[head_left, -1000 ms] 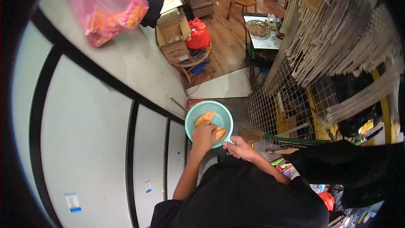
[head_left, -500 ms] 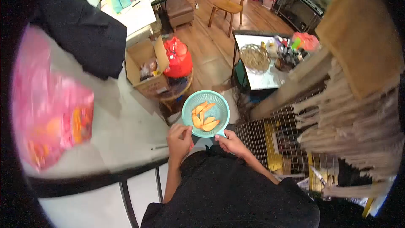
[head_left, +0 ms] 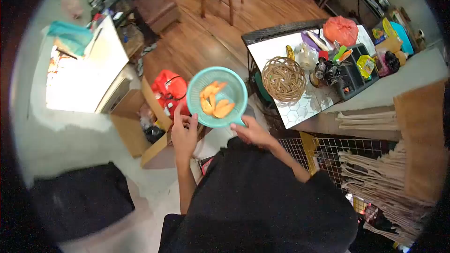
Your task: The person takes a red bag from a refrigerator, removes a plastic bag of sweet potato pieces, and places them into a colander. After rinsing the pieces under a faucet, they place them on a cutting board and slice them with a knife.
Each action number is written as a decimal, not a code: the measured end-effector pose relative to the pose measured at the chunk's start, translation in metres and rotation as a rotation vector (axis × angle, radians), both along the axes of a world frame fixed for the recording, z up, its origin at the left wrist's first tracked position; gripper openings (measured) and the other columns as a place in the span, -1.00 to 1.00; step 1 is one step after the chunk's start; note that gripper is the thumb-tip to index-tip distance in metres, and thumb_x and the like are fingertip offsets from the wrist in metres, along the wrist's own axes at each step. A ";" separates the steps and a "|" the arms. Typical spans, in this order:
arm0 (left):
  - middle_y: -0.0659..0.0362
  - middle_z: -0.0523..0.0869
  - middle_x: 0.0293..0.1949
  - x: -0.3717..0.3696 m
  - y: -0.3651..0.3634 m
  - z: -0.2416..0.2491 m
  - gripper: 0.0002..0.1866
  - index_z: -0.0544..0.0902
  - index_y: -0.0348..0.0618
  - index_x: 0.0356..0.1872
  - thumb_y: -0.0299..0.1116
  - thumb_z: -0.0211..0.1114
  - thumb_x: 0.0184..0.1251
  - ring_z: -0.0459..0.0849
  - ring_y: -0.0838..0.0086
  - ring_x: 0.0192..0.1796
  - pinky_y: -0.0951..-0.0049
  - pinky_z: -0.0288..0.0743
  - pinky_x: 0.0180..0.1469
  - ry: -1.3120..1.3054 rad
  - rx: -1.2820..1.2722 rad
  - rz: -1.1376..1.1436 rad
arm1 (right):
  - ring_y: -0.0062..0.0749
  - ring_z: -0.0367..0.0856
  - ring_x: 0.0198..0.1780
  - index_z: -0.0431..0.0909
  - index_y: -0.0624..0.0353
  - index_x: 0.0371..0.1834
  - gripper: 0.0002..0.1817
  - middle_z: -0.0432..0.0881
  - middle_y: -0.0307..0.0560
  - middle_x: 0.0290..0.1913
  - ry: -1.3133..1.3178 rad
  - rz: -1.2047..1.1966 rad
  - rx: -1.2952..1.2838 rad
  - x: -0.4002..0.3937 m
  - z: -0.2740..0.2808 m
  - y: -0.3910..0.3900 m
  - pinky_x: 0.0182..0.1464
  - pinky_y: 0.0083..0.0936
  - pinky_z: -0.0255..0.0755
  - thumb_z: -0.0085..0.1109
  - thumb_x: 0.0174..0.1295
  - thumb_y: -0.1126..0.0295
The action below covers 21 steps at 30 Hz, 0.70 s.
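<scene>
A round teal plastic strainer (head_left: 236, 89) holds several orange fruit slices (head_left: 213, 103). My right hand (head_left: 252, 132) grips the strainer's short handle at its near edge. My left hand (head_left: 183, 133) rests against the strainer's left rim, fingers partly curled and nothing else in it. Both arms come up from my dark shirt at the bottom of the view.
A small table (head_left: 307, 107) at the right carries a woven basket (head_left: 283, 79), an orange bag (head_left: 341, 30) and several small items. An open cardboard box (head_left: 140, 129) and a red bag (head_left: 169, 86) sit on the floor at the left. Wire mesh (head_left: 323, 152) and hanging cords (head_left: 382, 168) are at the right.
My view has swung away from the counter toward the floor and table. My left hand came out of the strainer to its rim. My right hand kept the handle.
</scene>
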<state>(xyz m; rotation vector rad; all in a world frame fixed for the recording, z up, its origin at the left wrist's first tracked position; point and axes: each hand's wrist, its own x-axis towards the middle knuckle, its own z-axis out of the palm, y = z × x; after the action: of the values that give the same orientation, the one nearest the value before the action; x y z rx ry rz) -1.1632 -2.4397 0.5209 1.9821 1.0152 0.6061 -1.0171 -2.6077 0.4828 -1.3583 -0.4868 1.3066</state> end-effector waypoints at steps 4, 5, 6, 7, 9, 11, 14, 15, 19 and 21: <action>0.16 0.68 -0.36 0.061 0.077 -0.050 -0.59 0.33 -0.24 0.25 -0.35 0.11 0.45 0.64 0.54 -0.42 0.52 0.52 -0.38 -0.169 -0.417 -0.061 | -0.75 0.23 -0.66 0.50 0.16 -0.20 -0.75 0.32 -0.42 -0.63 -0.102 0.140 0.135 0.079 0.001 0.087 -0.65 -0.66 0.08 0.17 0.34 0.19; 0.15 0.68 -0.35 0.084 0.089 -0.035 -0.61 0.34 -0.23 0.23 -0.38 0.10 0.45 0.65 0.53 -0.46 0.55 0.53 -0.44 -0.227 -0.636 0.025 | -0.74 0.28 -0.65 0.49 0.19 -0.21 -0.73 0.35 -0.38 -0.62 -0.099 0.150 0.116 0.096 0.006 0.107 -0.65 -0.66 0.14 0.17 0.34 0.18; 0.11 0.69 -0.33 0.102 0.103 -0.035 -0.66 0.35 -0.23 0.18 -0.43 0.06 0.44 0.66 0.52 -0.51 0.61 0.50 -0.57 -0.341 -0.648 0.071 | -0.72 0.31 -0.65 0.48 0.22 -0.22 -0.72 0.38 -0.36 -0.61 -0.050 0.209 0.079 0.114 0.005 0.125 -0.64 -0.65 0.18 0.15 0.35 0.19; 0.11 0.69 -0.33 0.116 0.117 -0.035 -0.66 0.35 -0.23 0.18 -0.43 0.06 0.44 0.66 0.52 -0.51 0.61 0.50 -0.57 -0.332 -0.665 0.080 | -0.70 0.35 -0.64 0.47 0.24 -0.23 -0.71 0.40 -0.33 -0.60 0.002 0.277 0.042 0.129 0.005 0.140 -0.63 -0.64 0.22 0.14 0.36 0.19; 0.11 0.69 -0.32 0.129 0.145 -0.034 -0.69 0.37 -0.26 0.14 -0.46 0.05 0.42 0.68 0.50 -0.50 0.62 0.51 -0.58 -0.302 -0.623 0.086 | -0.68 0.38 -0.62 0.46 0.25 -0.25 -0.71 0.42 -0.31 -0.59 0.014 0.304 0.041 0.149 0.000 0.164 -0.59 -0.62 0.27 0.11 0.38 0.19; 0.11 0.68 -0.33 0.146 0.167 -0.041 -0.68 0.38 -0.28 0.14 -0.47 0.06 0.40 0.69 0.50 -0.49 0.62 0.51 -0.60 -0.354 -0.609 0.178 | -0.65 0.41 -0.60 0.46 0.26 -0.26 -0.70 0.44 -0.29 -0.58 0.011 0.356 0.060 0.173 0.003 0.195 -0.55 -0.61 0.31 0.08 0.40 0.19; 0.09 0.69 -0.33 0.164 0.201 -0.051 -0.66 0.40 -0.29 0.12 -0.46 0.12 0.36 0.68 0.50 -0.49 0.60 0.54 -0.60 -0.383 -0.637 0.280 | -0.63 0.48 -0.48 0.47 0.26 -0.22 -0.69 0.51 -0.23 -0.51 0.060 0.323 0.058 0.201 0.004 0.235 -0.42 -0.61 0.38 0.00 0.44 0.18; 0.10 0.69 -0.34 0.168 0.217 -0.060 -0.64 0.40 -0.28 0.16 -0.48 0.10 0.36 0.69 0.49 -0.49 0.58 0.56 -0.60 -0.398 -0.654 0.293 | -0.63 0.49 -0.46 0.48 0.25 -0.19 -0.69 0.52 -0.23 -0.48 0.044 0.330 0.045 0.211 0.001 0.249 -0.41 -0.62 0.37 -0.01 0.45 0.17; 0.08 0.70 -0.34 0.197 0.277 -0.037 -0.67 0.40 -0.28 0.13 -0.53 0.05 0.35 0.69 0.46 -0.54 0.59 0.53 -0.61 -0.486 -0.660 0.398 | -0.66 0.49 -0.41 0.53 0.22 -0.15 -0.62 0.55 -0.27 -0.44 -0.060 0.343 -0.079 0.255 -0.014 0.317 -0.37 -0.66 0.35 -0.05 0.46 0.08; 0.08 0.70 -0.32 0.195 0.320 -0.047 -0.67 0.40 -0.28 0.13 -0.53 0.05 0.35 0.69 0.46 -0.55 0.59 0.54 -0.60 -0.554 -0.582 0.459 | -0.66 0.46 -0.36 0.55 0.21 -0.14 -0.65 0.51 -0.29 -0.45 -0.074 0.290 0.077 0.273 -0.036 0.360 -0.29 -0.66 0.34 -0.04 0.45 0.12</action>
<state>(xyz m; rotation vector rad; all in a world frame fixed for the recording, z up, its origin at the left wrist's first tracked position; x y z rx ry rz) -0.9677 -2.1200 0.4735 0.9958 1.1257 0.9164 -0.7442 -2.2481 0.4464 -1.3089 -0.8006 1.4578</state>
